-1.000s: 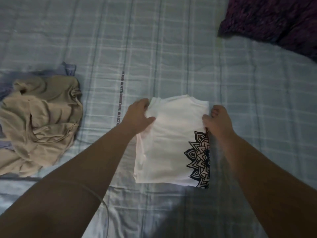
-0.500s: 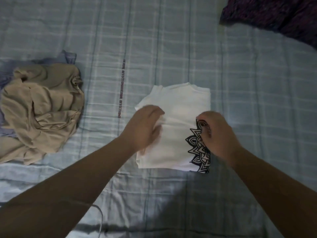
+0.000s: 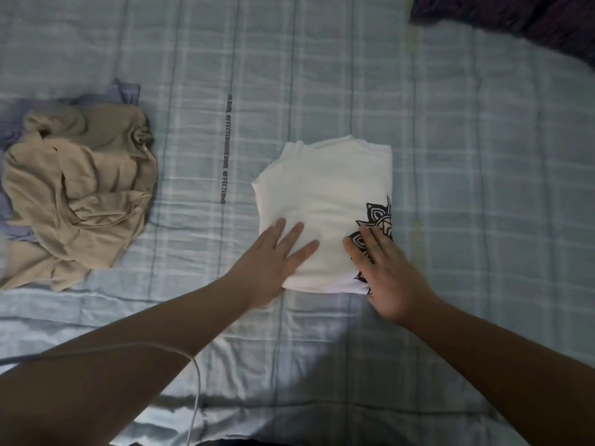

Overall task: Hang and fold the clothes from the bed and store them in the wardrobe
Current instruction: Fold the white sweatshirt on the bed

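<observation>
**Inspector:** State of the hands?

**Recorder:** The left hand [image 3: 270, 262] lay flat with its fingers straight and spread, pressing the near left part of the folded white T-shirt [image 3: 322, 188]. The right hand [image 3: 386, 272] lay equally flat on the black mandala print [image 3: 380, 220]. Neither gripped anything.

**Inspector:** Change noted?

**Recorder:** A second earlier both held the shirt's far corners. They had since let go and come back to smooth it. I judged the fold finished and the shirt ready for the wardrobe. Well left of the left hand, a crumpled beige garment [image 3: 80, 194] lay unfolded on the plaid bedsheet [image 3: 483, 156].
</observation>
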Action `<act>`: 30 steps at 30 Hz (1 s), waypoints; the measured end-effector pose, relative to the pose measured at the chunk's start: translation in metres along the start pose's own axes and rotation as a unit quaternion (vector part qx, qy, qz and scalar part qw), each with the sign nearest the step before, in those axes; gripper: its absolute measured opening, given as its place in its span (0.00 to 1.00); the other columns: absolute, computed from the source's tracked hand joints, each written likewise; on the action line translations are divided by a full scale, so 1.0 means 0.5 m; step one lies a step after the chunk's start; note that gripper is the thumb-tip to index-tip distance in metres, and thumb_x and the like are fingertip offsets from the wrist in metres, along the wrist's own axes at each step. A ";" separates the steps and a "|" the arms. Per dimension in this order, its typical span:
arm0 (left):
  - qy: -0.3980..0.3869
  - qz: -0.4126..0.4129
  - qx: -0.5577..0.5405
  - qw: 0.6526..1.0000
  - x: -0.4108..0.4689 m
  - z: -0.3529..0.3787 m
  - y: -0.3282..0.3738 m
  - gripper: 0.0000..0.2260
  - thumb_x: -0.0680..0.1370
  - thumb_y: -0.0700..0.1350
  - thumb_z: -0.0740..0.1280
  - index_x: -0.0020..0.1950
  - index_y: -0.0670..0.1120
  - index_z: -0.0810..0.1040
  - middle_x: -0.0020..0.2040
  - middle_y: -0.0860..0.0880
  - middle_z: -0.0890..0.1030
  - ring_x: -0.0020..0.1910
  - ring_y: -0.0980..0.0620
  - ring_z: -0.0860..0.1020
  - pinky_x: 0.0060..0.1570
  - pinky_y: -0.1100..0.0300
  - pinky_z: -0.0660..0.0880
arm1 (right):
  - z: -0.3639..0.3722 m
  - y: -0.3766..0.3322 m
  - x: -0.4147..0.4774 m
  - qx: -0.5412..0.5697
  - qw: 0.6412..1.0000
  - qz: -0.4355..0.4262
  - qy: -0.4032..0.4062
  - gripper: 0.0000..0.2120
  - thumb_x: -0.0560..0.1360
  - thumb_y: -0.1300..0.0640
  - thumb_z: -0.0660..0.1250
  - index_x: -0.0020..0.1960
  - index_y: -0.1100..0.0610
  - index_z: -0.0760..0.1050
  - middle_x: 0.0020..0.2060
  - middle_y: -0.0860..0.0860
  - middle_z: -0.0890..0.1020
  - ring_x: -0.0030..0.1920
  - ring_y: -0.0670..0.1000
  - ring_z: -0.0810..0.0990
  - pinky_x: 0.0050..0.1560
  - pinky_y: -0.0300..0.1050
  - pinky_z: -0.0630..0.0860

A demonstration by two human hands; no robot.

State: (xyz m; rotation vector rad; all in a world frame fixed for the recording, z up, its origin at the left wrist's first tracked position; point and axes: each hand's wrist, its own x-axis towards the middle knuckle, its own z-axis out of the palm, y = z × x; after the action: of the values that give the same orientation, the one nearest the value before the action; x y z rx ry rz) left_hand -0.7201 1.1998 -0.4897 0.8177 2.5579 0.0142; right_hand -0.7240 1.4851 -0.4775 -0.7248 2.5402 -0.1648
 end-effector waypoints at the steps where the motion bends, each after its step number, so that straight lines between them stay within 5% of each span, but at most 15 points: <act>1: -0.005 0.005 0.001 1.000 -0.001 -0.009 -0.005 0.50 0.71 0.52 0.74 0.80 0.52 0.41 0.80 0.38 0.47 0.78 0.32 0.49 0.76 0.45 0.47 | -0.004 0.003 0.001 0.021 1.000 0.005 0.005 0.50 0.64 0.58 0.73 0.80 0.53 0.49 0.78 0.62 0.52 0.78 0.63 0.53 0.75 0.58 0.59; 6: -0.092 0.010 -0.170 0.981 0.001 -0.116 -0.018 0.36 0.77 0.42 0.68 0.80 0.50 0.52 0.80 0.45 0.55 0.78 0.43 0.56 0.76 0.56 0.52 | -0.082 -0.005 0.012 0.122 0.992 0.004 -0.016 0.38 0.68 0.63 0.69 0.76 0.57 0.60 0.75 0.57 0.63 0.74 0.58 0.64 0.73 0.47 0.63; 8: -0.145 -0.015 -0.279 0.949 0.004 -0.182 -0.040 0.31 0.74 0.41 0.67 0.75 0.55 0.64 0.69 0.53 0.72 0.64 0.53 0.71 0.63 0.62 0.67 | -0.149 -0.004 0.005 0.202 0.975 0.045 -0.081 0.35 0.70 0.62 0.68 0.75 0.51 0.63 0.69 0.50 0.72 0.65 0.50 0.75 0.61 0.37 0.69; 10: -0.202 -0.037 -0.360 0.910 0.009 -0.229 -0.068 0.28 0.67 0.45 0.66 0.67 0.59 0.71 0.56 0.56 0.80 0.53 0.52 0.78 0.54 0.57 0.75 | -0.213 0.008 0.002 0.284 0.941 0.087 -0.164 0.30 0.71 0.61 0.67 0.70 0.46 0.67 0.60 0.45 0.79 0.49 0.40 0.81 0.45 0.31 0.73; 12: -0.228 -0.055 -0.457 0.858 0.018 -0.242 -0.093 0.28 0.61 0.47 0.66 0.61 0.53 0.76 0.50 0.49 0.83 0.50 0.47 0.82 0.51 0.49 0.80 | -0.254 0.027 0.011 0.394 0.890 0.119 -0.196 0.23 0.70 0.64 0.67 0.62 0.48 0.73 0.50 0.47 0.82 0.38 0.41 0.81 0.36 0.33 0.75; 14: -0.203 -0.106 -0.590 0.774 0.034 -0.240 -0.116 0.26 0.60 0.43 0.70 0.59 0.47 0.78 0.48 0.46 0.84 0.48 0.46 0.83 0.46 0.49 0.80 | -0.266 0.058 0.032 0.527 0.817 0.156 -0.176 0.19 0.65 0.65 0.69 0.56 0.57 0.78 0.45 0.56 0.84 0.40 0.50 0.83 0.36 0.38 0.78; 16: -0.135 -0.163 -0.701 0.681 0.054 -0.230 -0.137 0.21 0.66 0.39 0.71 0.59 0.44 0.78 0.50 0.45 0.84 0.49 0.45 0.83 0.48 0.50 0.79 | -0.258 0.091 0.063 0.640 0.718 0.232 -0.144 0.19 0.65 0.67 0.68 0.55 0.63 0.78 0.47 0.61 0.84 0.44 0.56 0.84 0.41 0.46 0.81; 19: -0.010 -0.247 -0.773 0.584 0.076 -0.208 -0.141 0.16 0.75 0.52 0.70 0.56 0.44 0.77 0.52 0.42 0.81 0.47 0.44 0.79 0.51 0.50 0.76 | -0.235 0.124 0.107 0.708 0.616 0.334 -0.087 0.17 0.75 0.61 0.65 0.63 0.63 0.76 0.50 0.59 0.85 0.51 0.58 0.84 0.54 0.58 0.79; 21: 0.027 -0.277 -0.751 0.599 0.086 -0.184 -0.121 0.18 0.79 0.59 0.64 0.56 0.45 0.77 0.49 0.47 0.82 0.44 0.49 0.81 0.46 0.55 0.77 | -0.227 0.128 0.122 0.744 0.566 0.349 -0.062 0.22 0.77 0.49 0.66 0.66 0.61 0.75 0.54 0.57 0.84 0.57 0.59 0.82 0.61 0.63 0.75; 23: 0.063 -0.290 -0.705 0.644 0.088 -0.153 -0.092 0.28 0.72 0.64 0.71 0.64 0.47 0.75 0.54 0.49 0.83 0.48 0.53 0.83 0.45 0.55 0.79 | -0.225 0.113 0.120 0.784 0.536 0.311 -0.043 0.27 0.77 0.38 0.62 0.63 0.60 0.77 0.55 0.58 0.84 0.58 0.60 0.82 0.63 0.63 0.73; 25: 0.115 -0.333 -0.651 0.673 0.085 -0.125 -0.061 0.37 0.65 0.65 0.75 0.67 0.46 0.74 0.56 0.50 0.82 0.52 0.52 0.82 0.50 0.53 0.80 | -0.210 0.088 0.107 0.794 0.546 0.267 0.000 0.29 0.74 0.36 0.64 0.61 0.59 0.78 0.55 0.59 0.84 0.57 0.59 0.82 0.64 0.63 0.73; 28: 0.197 -0.372 -0.557 0.716 0.081 -0.097 -0.014 0.20 0.74 0.58 0.71 0.57 0.45 0.77 0.48 0.53 0.81 0.47 0.52 0.80 0.43 0.60 0.75 | -0.162 0.050 0.071 0.679 0.686 0.236 0.114 0.29 0.68 0.35 0.72 0.61 0.53 0.77 0.54 0.53 0.84 0.55 0.54 0.83 0.61 0.60 0.76; 30: 0.251 -0.397 -0.522 0.711 0.079 -0.083 0.011 0.12 0.78 0.54 0.67 0.54 0.48 0.73 0.46 0.52 0.79 0.46 0.49 0.79 0.42 0.58 0.73 | -0.132 0.029 0.055 0.592 0.750 0.242 0.168 0.22 0.74 0.42 0.70 0.63 0.50 0.73 0.53 0.46 0.83 0.53 0.47 0.82 0.58 0.51 0.78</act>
State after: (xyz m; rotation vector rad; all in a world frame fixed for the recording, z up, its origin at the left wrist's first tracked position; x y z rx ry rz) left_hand -0.7631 1.2311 -0.4680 -0.8264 2.4821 1.4110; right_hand -0.7832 1.4820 -0.4350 0.5072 2.1455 -1.6267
